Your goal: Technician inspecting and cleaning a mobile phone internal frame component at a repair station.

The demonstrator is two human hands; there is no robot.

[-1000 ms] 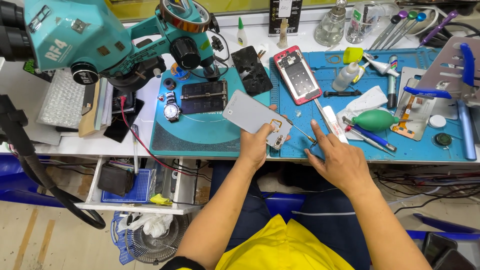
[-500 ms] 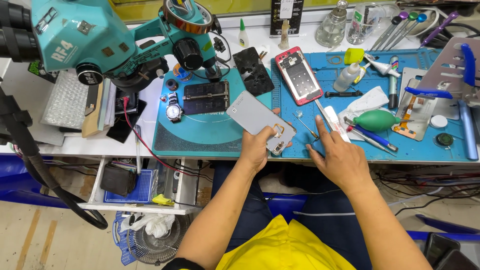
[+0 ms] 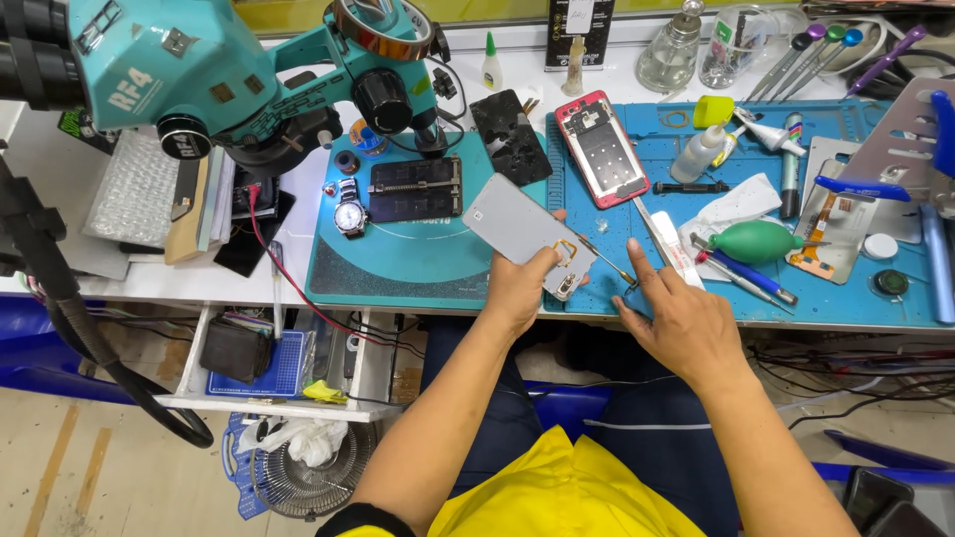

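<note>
Grey panel (image 3: 517, 232) held tilted above the near edge of the blue mat (image 3: 875, 308), just left of centre, an orange flex cable at its lower right end. Left hand (image 3: 519, 291) grips it from below, thumb on the upper face, remaining fingers curled under the near edge. Right hand (image 3: 676, 320) lies palm down on the mat just beside the panel, fingers loosely spread, forefinger extended. Tweezers (image 3: 603, 258) run from the flex cable to the right fingertips; whether they are pinched cannot be told. Red phone frame (image 3: 602, 149) lies open beyond the panel, a dark screen (image 3: 510, 137) to its left. Green blower (image 3: 754, 242) and white tube (image 3: 677, 249) lie right of the right hand. Teal microscope (image 3: 199, 70) stands far left, a wristwatch (image 3: 350, 214) below it.
</note>
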